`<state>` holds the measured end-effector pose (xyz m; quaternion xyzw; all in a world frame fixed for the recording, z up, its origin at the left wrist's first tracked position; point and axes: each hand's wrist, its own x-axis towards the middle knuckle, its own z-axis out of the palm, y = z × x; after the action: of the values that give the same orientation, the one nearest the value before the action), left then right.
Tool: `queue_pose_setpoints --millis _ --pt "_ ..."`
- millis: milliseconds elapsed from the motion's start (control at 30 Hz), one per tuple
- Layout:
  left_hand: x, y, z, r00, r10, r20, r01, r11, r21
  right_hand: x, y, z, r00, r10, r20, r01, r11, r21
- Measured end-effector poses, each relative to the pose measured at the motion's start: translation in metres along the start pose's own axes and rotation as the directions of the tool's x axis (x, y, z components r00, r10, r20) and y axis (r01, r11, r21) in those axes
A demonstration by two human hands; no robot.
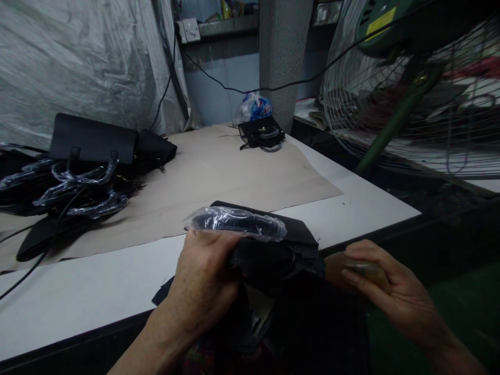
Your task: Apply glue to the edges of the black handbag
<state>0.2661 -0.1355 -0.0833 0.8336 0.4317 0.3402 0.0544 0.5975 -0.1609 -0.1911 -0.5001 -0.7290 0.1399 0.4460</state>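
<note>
My left hand is closed round a black bag at the near edge of the white table. The bag's handle is wrapped in clear plastic and lies just above my fingers. My right hand is to the right of the bag, past the table's edge, with its fingers pinched on a small brownish tool that points at the bag's side. What the tool is I cannot make out.
A pile of black bags with plastic-wrapped handles lies at the left on a brown sheet. Another small black bag sits at the back, beside a plastic bag. A large wire-caged fan stands at the right.
</note>
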Motion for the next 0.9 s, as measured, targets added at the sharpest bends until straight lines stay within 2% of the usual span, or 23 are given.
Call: queue_pose_setpoints --millis 100,367,567,667,800,900 --pt "0.000 0.001 0.000 1.000 0.000 0.013 0.000 1.000 -0.022 0.002 -0.006 -0.001 0.999 0.014 -0.049 -0.014 1.000 0.000" --pt "-0.001 0.001 0.001 1.000 0.011 0.014 -0.011 1.000 -0.025 0.006 -0.008 -0.002 0.999 0.001 0.053 -0.003 1.000 0.023" --pt "0.003 0.002 0.001 0.998 0.057 -0.004 -0.057 0.998 -0.010 0.007 -0.013 -0.003 0.996 -0.056 0.067 0.054 0.998 0.031" --pt "0.004 0.003 0.000 0.996 0.087 -0.024 -0.087 0.996 -0.014 0.007 -0.011 -0.005 0.994 -0.045 0.103 0.041 0.998 0.045" --pt "0.004 0.003 -0.001 0.995 0.092 -0.036 -0.093 0.996 -0.015 0.007 -0.009 -0.006 0.997 -0.040 0.063 0.040 0.999 0.004" --pt "0.003 0.002 -0.001 0.996 0.081 -0.021 -0.082 0.995 -0.058 0.005 -0.006 -0.007 0.995 -0.017 0.095 0.014 0.999 0.029"
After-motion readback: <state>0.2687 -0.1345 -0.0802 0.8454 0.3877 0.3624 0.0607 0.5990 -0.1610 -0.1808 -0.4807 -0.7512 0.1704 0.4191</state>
